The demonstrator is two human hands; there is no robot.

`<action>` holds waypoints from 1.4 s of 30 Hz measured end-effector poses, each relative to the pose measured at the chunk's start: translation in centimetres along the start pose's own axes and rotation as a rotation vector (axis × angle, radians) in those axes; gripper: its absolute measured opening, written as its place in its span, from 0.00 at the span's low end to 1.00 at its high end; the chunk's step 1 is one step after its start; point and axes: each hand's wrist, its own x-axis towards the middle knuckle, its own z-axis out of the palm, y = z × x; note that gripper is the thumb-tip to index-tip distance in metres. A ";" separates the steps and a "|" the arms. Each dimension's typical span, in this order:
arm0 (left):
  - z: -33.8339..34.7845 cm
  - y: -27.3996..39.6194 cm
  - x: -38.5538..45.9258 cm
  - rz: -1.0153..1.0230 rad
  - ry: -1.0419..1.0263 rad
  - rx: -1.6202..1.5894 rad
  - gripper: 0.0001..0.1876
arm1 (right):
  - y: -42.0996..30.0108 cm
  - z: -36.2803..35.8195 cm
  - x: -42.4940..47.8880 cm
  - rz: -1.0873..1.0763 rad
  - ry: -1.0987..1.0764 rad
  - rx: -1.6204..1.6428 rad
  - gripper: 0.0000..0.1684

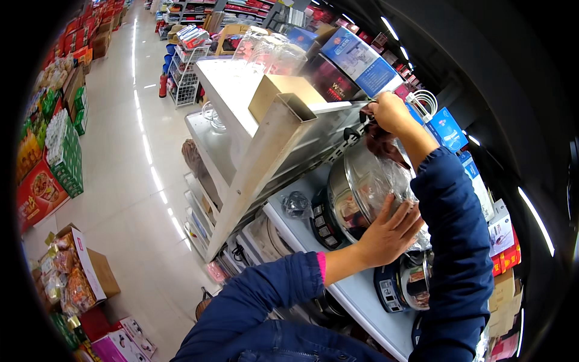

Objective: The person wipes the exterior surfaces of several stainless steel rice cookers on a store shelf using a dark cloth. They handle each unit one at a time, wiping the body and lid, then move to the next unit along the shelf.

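Note:
My right hand [392,113] is closed around a dark red cloth [383,144] at the edge of the upper shelf; the cloth hangs down over a large steel pot [346,192]. My left hand [389,233] lies with its fingers spread on the clear plastic wrap [389,181] covering the pot's side. Under the pot is a dark base with labelled panels [326,226]. A second, smaller appliance [390,292] stands nearer to me, partly hidden by my right sleeve. Both rest on a white shelf [350,296].
A beige metal post [253,181] rises left of the pot. Above are a small cardboard box [282,90], plastic-wrapped glassware [271,52] and a blue printed box [359,59]. A black hook [350,133] sits by the pot. A tiled aisle [122,181] runs along the left.

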 end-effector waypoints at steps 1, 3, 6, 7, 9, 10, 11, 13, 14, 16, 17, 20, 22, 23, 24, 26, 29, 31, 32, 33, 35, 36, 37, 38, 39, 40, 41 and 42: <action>0.0 -0.1 -0.1 0.000 0.006 -0.001 0.18 | 0.1 0.7 0.4 -0.015 0.022 -0.067 0.16; 0.2 -0.1 -0.2 0.006 0.018 -0.015 0.17 | 0.9 2.3 1.6 -0.075 -0.071 -0.263 0.15; 0.2 -0.3 -0.3 0.015 0.004 -0.043 0.16 | 1.6 3.1 3.0 -0.025 -0.097 -0.132 0.17; 0.1 -0.4 -0.3 0.015 -0.010 -0.050 0.16 | 1.6 3.3 3.4 -0.009 -0.112 -0.096 0.17; 0.1 -0.4 -0.3 0.014 0.019 -0.104 0.18 | 2.1 3.8 3.9 -0.018 -0.155 -0.068 0.16; 0.1 -0.4 -0.3 0.013 0.032 -0.133 0.20 | 2.6 4.1 4.0 -0.043 -0.183 -0.077 0.16; 0.2 -0.4 -0.5 0.028 -0.008 -0.121 0.20 | 3.2 4.2 4.0 -0.064 -0.211 -0.087 0.16; 0.4 -0.5 -1.0 0.047 -0.087 -0.087 0.20 | 2.1 4.0 3.1 -0.031 -0.299 0.070 0.16; 0.4 -0.8 -1.1 0.035 -0.088 -0.080 0.19 | 1.1 3.8 2.5 -0.019 -0.343 0.148 0.16; 0.3 -1.0 -1.0 0.022 -0.083 -0.078 0.18 | -0.5 3.5 0.7 -0.273 -0.197 -0.136 0.12; 0.4 -1.1 -1.1 0.025 -0.068 -0.084 0.18 | -1.1 3.8 -0.1 -0.342 -0.116 -0.106 0.10; 0.9 -0.9 -1.2 0.040 -0.025 -0.115 0.19 | -2.1 3.6 -1.0 -0.265 -0.206 -0.253 0.17; 1.0 -0.7 -1.2 0.044 -0.004 -0.115 0.19 | -2.0 4.7 -1.2 -0.268 -0.166 -0.357 0.17; 1.0 -0.5 -1.2 0.051 0.006 -0.111 0.20 | -1.8 5.4 -1.5 -0.317 -0.125 -0.487 0.17; 1.1 -0.4 -1.4 0.055 0.019 -0.103 0.21 | -2.0 5.9 -2.0 -0.370 -0.084 -0.618 0.16; 1.0 -0.9 -1.5 0.029 -0.018 -0.131 0.24 | -5.1 6.0 -3.8 -0.364 -0.145 -0.708 0.15; 1.9 -1.5 -2.2 -0.043 -0.128 -0.325 0.28 | -10.8 5.1 -7.9 -0.452 -0.502 -0.745 0.21; 3.8 -0.4 -2.8 -0.103 -0.159 -0.553 0.28 | -9.1 12.8 -8.4 -0.160 -0.336 -0.709 0.25; 3.3 -0.6 -2.3 -0.168 -0.165 -0.637 0.28 | -9.6 14.1 -8.0 -0.139 -0.269 -0.750 0.26; 2.2 -0.8 -1.5 -0.226 -0.152 -0.709 0.28 | -10.7 14.4 -7.5 -0.126 -0.191 -0.799 0.26; -0.9 -0.2 0.2 -0.075 -0.099 -0.027 0.25 | -11.1 15.1 -6.7 -0.032 -0.168 -0.808 0.28; -0.1 0.4 -0.1 -0.079 -0.112 -0.041 0.24 | -9.2 16.9 -6.2 0.027 -0.144 -0.778 0.28; -0.3 0.1 -0.2 -0.071 -0.085 -0.017 0.24 | -9.9 16.8 -5.2 0.047 -0.081 -0.743 0.28; -0.4 -0.3 -0.3 -0.064 -0.059 0.009 0.24 | -10.5 16.6 -4.2 0.067 -0.040 -0.700 0.28; -0.3 -0.4 -0.3 -0.050 -0.029 0.022 0.24 | -10.1 16.6 -3.0 0.101 0.005 -0.637 0.27; -0.1 -0.1 -0.2 -0.084 -0.023 0.002 0.25 | -9.6 16.7 -1.7 0.155 0.044 -0.646 0.27; -0.3 0.0 -0.5 -0.088 -0.071 -0.017 0.26 | -9.2 16.8 -0.4 0.207 0.083 -0.654 0.27; -0.4 1.3 -0.3 -0.074 -0.128 -0.078 0.26 | -5.3 18.8 1.3 0.293 0.172 -0.588 0.28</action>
